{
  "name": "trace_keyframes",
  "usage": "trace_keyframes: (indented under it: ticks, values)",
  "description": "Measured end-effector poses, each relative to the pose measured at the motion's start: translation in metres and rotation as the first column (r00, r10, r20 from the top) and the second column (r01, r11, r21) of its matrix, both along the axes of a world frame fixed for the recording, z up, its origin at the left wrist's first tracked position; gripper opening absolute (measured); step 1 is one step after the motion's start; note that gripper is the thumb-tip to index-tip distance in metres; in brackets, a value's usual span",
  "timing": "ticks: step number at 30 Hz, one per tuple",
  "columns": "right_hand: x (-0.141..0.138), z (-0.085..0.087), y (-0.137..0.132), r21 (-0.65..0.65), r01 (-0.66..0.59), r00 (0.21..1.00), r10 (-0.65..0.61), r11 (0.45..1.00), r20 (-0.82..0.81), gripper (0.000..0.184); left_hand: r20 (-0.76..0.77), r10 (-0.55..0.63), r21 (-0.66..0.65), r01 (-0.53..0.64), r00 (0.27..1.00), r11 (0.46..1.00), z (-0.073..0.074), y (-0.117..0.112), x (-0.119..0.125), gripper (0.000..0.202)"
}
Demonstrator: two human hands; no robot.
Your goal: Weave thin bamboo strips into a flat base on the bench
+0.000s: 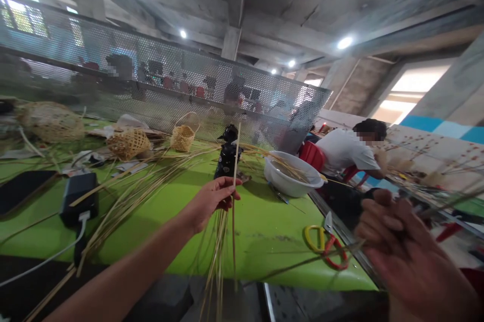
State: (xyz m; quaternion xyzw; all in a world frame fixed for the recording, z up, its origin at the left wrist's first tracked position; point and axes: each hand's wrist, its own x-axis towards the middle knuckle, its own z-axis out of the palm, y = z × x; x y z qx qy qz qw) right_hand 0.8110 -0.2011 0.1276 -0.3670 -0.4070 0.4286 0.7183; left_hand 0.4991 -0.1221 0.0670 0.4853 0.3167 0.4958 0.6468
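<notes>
My left hand [221, 193] is over the middle of the green table, with thumb and fingers pinching an upright thin bamboo strip [234, 231]. At the right, blurred by motion, my right hand [401, 246] is raised with curled fingers around another thin bamboo strip [298, 263], which sticks out on both sides of it. Scissors [327, 246] with one yellow and one red handle lie left of that hand. Just beyond my left hand stands a black glossy object [226, 158] of unclear kind. Several loose strips [216, 266] hang over the table's front edge below my left hand.
A white basin [293, 188] with strips in it stands at the table's right edge. Small woven baskets [129, 144], a black power bank [80, 196] with a white cable, and a phone [24, 191] are at left. A perforated metal screen [159, 85] borders the back. A seated person [340, 150] leans forward.
</notes>
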Motion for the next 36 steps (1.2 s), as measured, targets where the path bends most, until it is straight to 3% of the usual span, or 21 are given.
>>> trace_keyframes:
  ticks: [4, 6, 9, 12, 16, 18, 23, 28, 32, 34, 36]
  values:
    - [0.026, 0.007, -0.010, 0.017, 0.244, 0.967, -0.245, 0.970, 0.066, 0.021, 0.018, 0.002, 0.011, -0.002, 1.000, 1.000, -0.002, -0.001, -0.003, 0.031]
    - [0.027, 0.015, -0.012, 0.071, 0.296, 0.948, -0.302, 0.952, 0.098, 0.025, 0.007, 0.013, 0.017, -0.013, 1.000, 1.000, -0.004, -0.001, -0.004, 0.031]
    - [0.010, 0.026, -0.004, 0.188, 0.246, 0.933, -0.285, 0.951, 0.220, 0.034, -0.040, 0.044, 0.035, -0.043, 0.998, 0.998, -0.007, -0.002, -0.006, 0.031]
    - [-0.020, 0.023, 0.019, 0.239, 0.138, 0.885, -0.228, 0.961, 0.405, 0.050, -0.085, 0.083, 0.068, -0.078, 0.993, 0.995, -0.009, -0.004, -0.008, 0.031]
    - [-0.061, -0.007, 0.069, 0.277, 0.081, 0.698, -0.253, 0.957, 0.670, 0.041, -0.063, 0.144, 0.087, -0.139, 0.988, 0.987, -0.010, -0.012, -0.016, 0.033]
    - [-0.080, -0.028, 0.095, 0.282, 0.006, 0.545, -0.239, 0.959, 0.803, 0.035, -0.030, 0.219, 0.088, -0.216, 0.975, 0.972, -0.009, -0.018, -0.023, 0.033]
    - [-0.123, -0.083, 0.140, 0.215, -0.056, 0.417, -0.173, 0.975, 0.892, 0.023, 0.054, 0.409, 0.097, -0.413, 0.911, 0.906, -0.004, -0.034, -0.043, 0.026]
    - [-0.166, -0.132, 0.150, 0.159, -0.160, 0.282, -0.109, 0.974, 0.953, 0.023, 0.038, 0.420, 0.055, -0.422, 0.907, 0.905, -0.005, -0.041, -0.047, 0.032]
    - [-0.184, -0.147, 0.151, 0.126, -0.239, 0.159, -0.089, 0.963, 0.983, 0.021, 0.031, 0.422, 0.020, -0.422, 0.906, 0.906, -0.012, -0.039, -0.041, 0.036]
    - [-0.183, -0.147, 0.151, 0.114, -0.257, 0.116, -0.086, 0.960, 0.990, 0.013, 0.021, 0.421, 0.023, -0.422, 0.907, 0.906, -0.016, -0.038, -0.038, 0.035]
    - [-0.174, -0.143, 0.148, 0.107, -0.251, 0.094, -0.086, 0.962, 0.992, 0.018, 0.009, 0.417, 0.028, -0.417, 0.909, 0.908, -0.019, -0.036, -0.035, 0.033]
